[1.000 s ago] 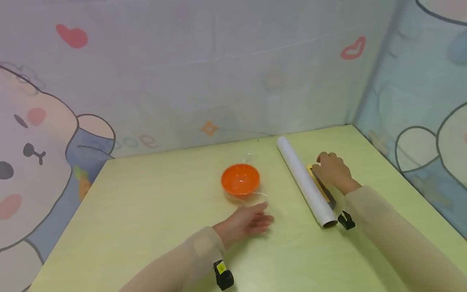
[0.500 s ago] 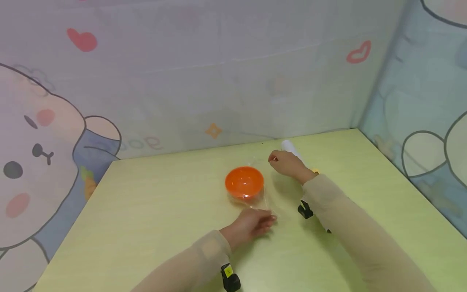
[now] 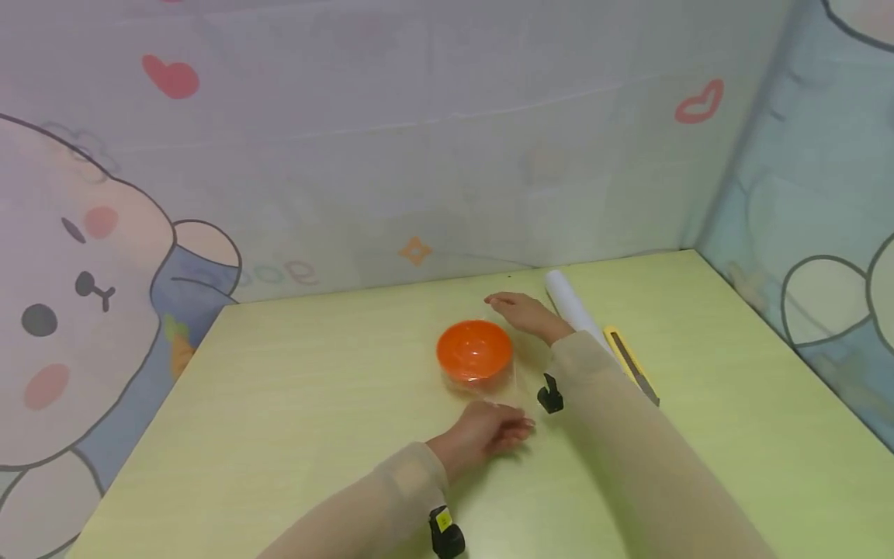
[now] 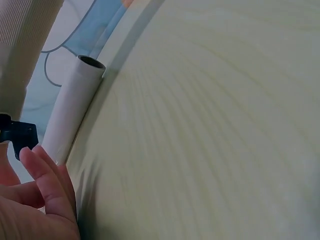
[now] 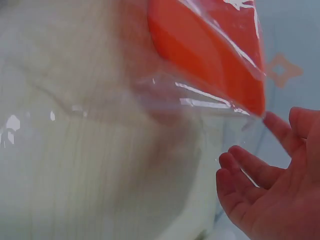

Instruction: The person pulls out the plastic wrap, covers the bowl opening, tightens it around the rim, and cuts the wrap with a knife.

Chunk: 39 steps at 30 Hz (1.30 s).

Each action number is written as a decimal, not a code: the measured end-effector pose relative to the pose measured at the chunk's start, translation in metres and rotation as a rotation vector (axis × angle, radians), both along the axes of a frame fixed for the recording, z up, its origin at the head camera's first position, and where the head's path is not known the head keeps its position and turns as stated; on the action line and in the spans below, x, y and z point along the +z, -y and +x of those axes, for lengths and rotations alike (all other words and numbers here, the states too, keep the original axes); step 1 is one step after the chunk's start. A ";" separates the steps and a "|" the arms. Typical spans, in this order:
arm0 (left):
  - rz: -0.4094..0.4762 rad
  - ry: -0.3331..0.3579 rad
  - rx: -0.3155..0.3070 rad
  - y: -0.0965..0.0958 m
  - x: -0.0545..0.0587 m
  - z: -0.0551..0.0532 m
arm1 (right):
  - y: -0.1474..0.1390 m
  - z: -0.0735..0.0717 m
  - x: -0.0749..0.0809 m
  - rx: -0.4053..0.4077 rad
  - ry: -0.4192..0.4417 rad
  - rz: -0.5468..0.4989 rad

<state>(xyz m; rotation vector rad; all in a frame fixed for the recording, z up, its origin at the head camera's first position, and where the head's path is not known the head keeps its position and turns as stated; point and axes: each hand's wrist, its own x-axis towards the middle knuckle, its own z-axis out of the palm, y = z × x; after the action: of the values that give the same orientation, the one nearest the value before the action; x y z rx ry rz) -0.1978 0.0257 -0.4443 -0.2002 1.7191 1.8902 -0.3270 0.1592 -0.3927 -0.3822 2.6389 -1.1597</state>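
Observation:
An orange bowl (image 3: 475, 349) sits on the table with clear plastic film (image 5: 200, 102) over and around it. My right hand (image 3: 522, 312) is at the bowl's far right side. In the right wrist view its fingers are spread and relaxed, and one fingertip (image 5: 270, 119) touches or nearly touches the film by the rim. My left hand (image 3: 482, 435) rests low in front of the bowl, near the film's close edge. Its fingers (image 4: 47, 187) look loosely bent in the left wrist view, with no film clearly visible between them.
A white roll (image 3: 574, 307) lies on the table (image 3: 314, 404) to the right, partly behind my right sleeve. Beside it lies a yellow utility knife (image 3: 631, 363). A patterned sheet (image 3: 335, 178) hangs behind the table and at its right side.
My right hand has moved left from over the utility knife, past the roll, to the bowl's far side. The knife is uncovered. My left hand has barely moved; its fingers look more bent.

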 end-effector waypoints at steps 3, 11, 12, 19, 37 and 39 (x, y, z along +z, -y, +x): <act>-0.019 -0.008 -0.005 0.000 -0.001 -0.001 | 0.004 0.001 -0.003 -0.039 0.077 -0.005; -0.079 -0.019 -0.022 0.003 0.003 -0.001 | 0.004 0.001 -0.012 -0.078 0.148 -0.036; -0.085 -0.021 -0.026 0.004 0.003 -0.001 | 0.004 0.000 -0.013 -0.079 0.152 -0.037; -0.119 -0.049 -0.070 0.011 0.004 -0.004 | 0.003 0.000 -0.018 -0.093 0.208 -0.035; -0.157 -0.020 -0.112 0.028 0.000 -0.013 | 0.003 0.004 -0.027 -0.091 0.116 0.043; -0.159 -0.025 -0.120 0.031 0.001 -0.014 | 0.004 0.006 -0.027 -0.115 0.076 0.067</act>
<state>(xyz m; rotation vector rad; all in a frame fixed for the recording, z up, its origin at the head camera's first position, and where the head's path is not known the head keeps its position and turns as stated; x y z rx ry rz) -0.2114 -0.0052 -0.4437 -0.1311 1.8570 1.6779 -0.3210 0.1556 -0.4193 -0.1728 2.6554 -1.0929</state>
